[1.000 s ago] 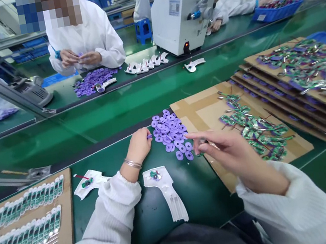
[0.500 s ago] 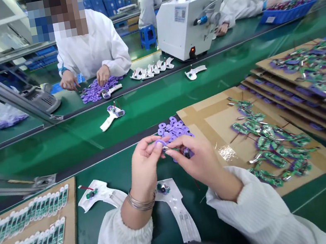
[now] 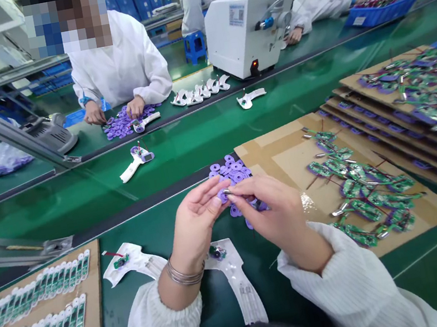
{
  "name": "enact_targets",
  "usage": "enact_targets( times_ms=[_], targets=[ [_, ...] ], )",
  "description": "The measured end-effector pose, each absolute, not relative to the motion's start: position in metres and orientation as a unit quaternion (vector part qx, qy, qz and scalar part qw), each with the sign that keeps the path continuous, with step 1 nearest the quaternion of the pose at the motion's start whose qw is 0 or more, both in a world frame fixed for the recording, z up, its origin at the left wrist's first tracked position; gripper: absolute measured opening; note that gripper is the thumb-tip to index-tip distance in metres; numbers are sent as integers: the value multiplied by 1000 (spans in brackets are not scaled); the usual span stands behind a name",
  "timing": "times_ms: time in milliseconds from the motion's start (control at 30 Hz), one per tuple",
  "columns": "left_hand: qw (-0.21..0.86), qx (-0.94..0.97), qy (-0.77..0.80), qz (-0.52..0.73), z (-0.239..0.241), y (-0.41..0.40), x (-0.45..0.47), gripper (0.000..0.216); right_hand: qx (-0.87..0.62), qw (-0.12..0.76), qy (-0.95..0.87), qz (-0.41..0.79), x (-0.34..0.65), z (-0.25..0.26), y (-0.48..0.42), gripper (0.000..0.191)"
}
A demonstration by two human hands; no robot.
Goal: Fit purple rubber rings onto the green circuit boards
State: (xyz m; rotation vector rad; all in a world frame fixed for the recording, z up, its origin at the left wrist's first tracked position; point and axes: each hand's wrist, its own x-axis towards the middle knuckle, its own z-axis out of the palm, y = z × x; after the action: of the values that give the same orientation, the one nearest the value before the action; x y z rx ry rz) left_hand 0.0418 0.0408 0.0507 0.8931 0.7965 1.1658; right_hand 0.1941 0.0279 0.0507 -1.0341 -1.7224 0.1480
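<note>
Where they meet at 12 o'clock, the right hand [image 3: 272,213] pinches a light, fragile metal-tipped part [image 3: 227,191] by its edges; the left hand [image 3: 197,223] half-closes on a soft purple ring [image 3: 223,197].

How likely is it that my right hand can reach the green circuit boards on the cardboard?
Likely yes: your right hand lies close to the green circuit boards on the cardboard, with nothing visible between.

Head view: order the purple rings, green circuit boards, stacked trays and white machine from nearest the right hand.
From the right hand:
1. Purple rings, under its fingertips
2. Green circuit boards, rightward
3. Stacked trays, farther right
4. White machine, far ahead
</note>
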Motion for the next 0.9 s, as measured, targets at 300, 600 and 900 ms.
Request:
enact_targets(
  times_ms=[300, 600, 900],
  targets=[
    [590, 489, 339, 545, 47, 45, 36, 28, -435, 530, -716, 129, 198, 54, 27, 8],
    [471, 616, 362, 517, 53, 42, 30, 24, -446, 508, -733, 77, 195, 52, 24, 8],
    [449, 664, 406, 439, 61, 27, -3, 67, -465, 525, -602, 382, 206, 41, 21, 13]
  ],
)
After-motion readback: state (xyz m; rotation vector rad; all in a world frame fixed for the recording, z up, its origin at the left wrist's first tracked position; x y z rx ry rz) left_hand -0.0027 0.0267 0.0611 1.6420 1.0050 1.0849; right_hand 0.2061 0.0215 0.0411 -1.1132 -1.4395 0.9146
